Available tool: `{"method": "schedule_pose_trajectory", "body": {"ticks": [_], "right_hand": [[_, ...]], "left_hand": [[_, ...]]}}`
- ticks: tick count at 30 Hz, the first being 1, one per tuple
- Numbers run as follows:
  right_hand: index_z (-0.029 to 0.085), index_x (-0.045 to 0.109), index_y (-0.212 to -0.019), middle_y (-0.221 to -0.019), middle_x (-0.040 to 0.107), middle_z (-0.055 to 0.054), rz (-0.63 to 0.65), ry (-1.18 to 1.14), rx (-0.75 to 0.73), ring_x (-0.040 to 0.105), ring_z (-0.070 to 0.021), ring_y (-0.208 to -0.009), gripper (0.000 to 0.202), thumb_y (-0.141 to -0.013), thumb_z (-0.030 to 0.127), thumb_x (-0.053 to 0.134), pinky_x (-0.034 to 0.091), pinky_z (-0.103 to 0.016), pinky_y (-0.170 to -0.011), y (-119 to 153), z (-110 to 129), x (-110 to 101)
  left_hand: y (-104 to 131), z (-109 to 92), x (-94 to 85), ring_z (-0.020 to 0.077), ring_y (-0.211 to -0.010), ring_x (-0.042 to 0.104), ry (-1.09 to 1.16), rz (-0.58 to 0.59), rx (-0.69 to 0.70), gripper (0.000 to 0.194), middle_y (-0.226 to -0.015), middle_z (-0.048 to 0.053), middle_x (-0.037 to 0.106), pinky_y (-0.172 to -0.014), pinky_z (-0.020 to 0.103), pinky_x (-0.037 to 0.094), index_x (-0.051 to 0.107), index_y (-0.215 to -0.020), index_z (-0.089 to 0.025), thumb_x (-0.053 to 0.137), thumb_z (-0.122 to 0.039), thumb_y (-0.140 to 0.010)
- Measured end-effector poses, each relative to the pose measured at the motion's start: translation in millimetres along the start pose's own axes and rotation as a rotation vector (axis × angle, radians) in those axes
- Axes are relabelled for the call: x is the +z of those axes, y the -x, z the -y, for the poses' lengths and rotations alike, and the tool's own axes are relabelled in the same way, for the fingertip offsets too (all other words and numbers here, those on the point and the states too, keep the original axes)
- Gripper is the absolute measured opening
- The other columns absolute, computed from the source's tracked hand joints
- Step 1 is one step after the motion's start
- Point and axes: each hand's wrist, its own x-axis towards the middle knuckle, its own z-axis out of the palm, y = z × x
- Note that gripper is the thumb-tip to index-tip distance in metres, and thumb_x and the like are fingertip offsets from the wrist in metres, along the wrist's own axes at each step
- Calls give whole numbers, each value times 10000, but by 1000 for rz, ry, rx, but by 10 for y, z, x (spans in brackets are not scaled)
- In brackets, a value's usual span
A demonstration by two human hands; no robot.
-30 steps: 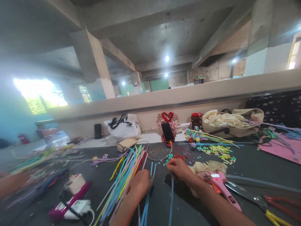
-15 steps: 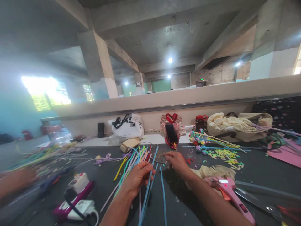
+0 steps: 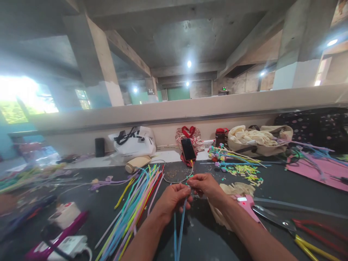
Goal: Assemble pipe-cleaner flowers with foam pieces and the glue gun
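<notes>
My left hand [image 3: 172, 201] is closed around blue pipe cleaners [image 3: 181, 228], whose long ends hang down toward the table's near edge. My right hand [image 3: 208, 186] meets it fingertip to fingertip, thumb and forefinger pinched at the upper end of the blue stems. What sits between the right fingertips is too small to make out. Left of my hands lies a fanned bundle of coloured pipe cleaners [image 3: 133, 210]. Behind my right forearm, partly hidden, is a pink glue gun [image 3: 246, 206] beside crumpled beige cloth [image 3: 240, 189].
Scissors [image 3: 274, 216] with red and yellow handles lie at right. Short yellow-green cuttings [image 3: 246, 170] and finished flower stems [image 3: 225, 159] are behind them. A phone [image 3: 188, 149] leans at the back, its cable [image 3: 174, 181] looping forward. A purple power strip [image 3: 59, 235] stands left; another person's blurred hand is at the left edge.
My right hand has come from reaching over the table to meet my left fingertips. The left hand has shifted right with the blue pipe cleaners. The view has turned slightly right.
</notes>
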Motion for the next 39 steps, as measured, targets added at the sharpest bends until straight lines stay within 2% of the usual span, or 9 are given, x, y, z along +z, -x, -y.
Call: {"method": "schedule_pose_trajectory", "body": {"ticks": [5,7,10,14,20,25,30,36,39], "right_hand": [[127,635,-667,-413,478,47,0,245,-62,400,-59,-362,184,-669,290,551,278,-169,-347,0,30,-17],[145,643,-727,-487,530,29,-93,367,-192,459,-80,-420,155,-689,243,529,335,-183,-400,-15,29,-61],[190,641,-846,-752,603,-18,-224,612,-497,553,-115,-652,190,-712,170,508,406,-214,-585,-22,-6,-105],[243,625,-913,-920,583,-33,-83,957,-693,554,-123,-787,203,-760,204,498,392,-213,-670,13,-64,-64],[225,629,-764,-825,578,-22,-26,1288,-670,543,-116,-701,207,-815,246,430,352,-211,-595,61,-75,-5],[202,619,-747,-759,548,-17,-53,1114,-582,529,-107,-669,163,-785,192,461,354,-203,-596,58,-84,0],[188,642,-683,-691,567,-12,23,854,-494,522,-122,-678,137,-714,156,512,364,-210,-607,59,-73,46],[156,616,-660,-414,454,62,128,259,8,399,-64,-378,86,-648,215,555,248,-176,-376,45,-78,6],[151,595,-668,-434,456,68,131,-53,127,386,-46,-364,135,-592,258,628,221,-160,-345,50,-73,24]], "left_hand": [[-101,99,-44,50,-316,450,29,-95,-16,194,-462,-32,556,-300,135,230,520,-652,-141,634,-289,-599],[-97,129,-78,48,-303,438,49,-113,-30,180,-449,-39,547,-290,134,211,525,-668,-145,624,-280,-603],[-76,161,-123,48,-298,431,59,-121,-23,160,-445,-39,542,-283,136,194,520,-649,-145,611,-270,-608],[-58,165,-151,46,-304,429,65,-105,10,151,-447,-32,540,-289,142,197,521,-616,-138,599,-266,-617],[-56,153,-173,42,-320,424,68,-112,-6,160,-456,-35,535,-318,149,204,552,-629,-131,630,-267,-593],[-70,174,-204,44,-376,452,83,-135,14,212,-517,-32,555,-379,157,276,577,-678,-135,663,-293,-566],[-83,205,-209,42,-387,435,63,-181,65,234,-515,-33,537,-387,159,270,567,-639,-126,664,-324,-559],[-85,215,-199,55,-418,461,92,-164,80,253,-538,-25,558,-417,174,294,586,-658,-134,688,-331,-537],[-75,189,-203,59,-459,478,174,-159,110,247,-556,-27,568,-466,178,331,586,-657,-140,711,-301,-517]]}}
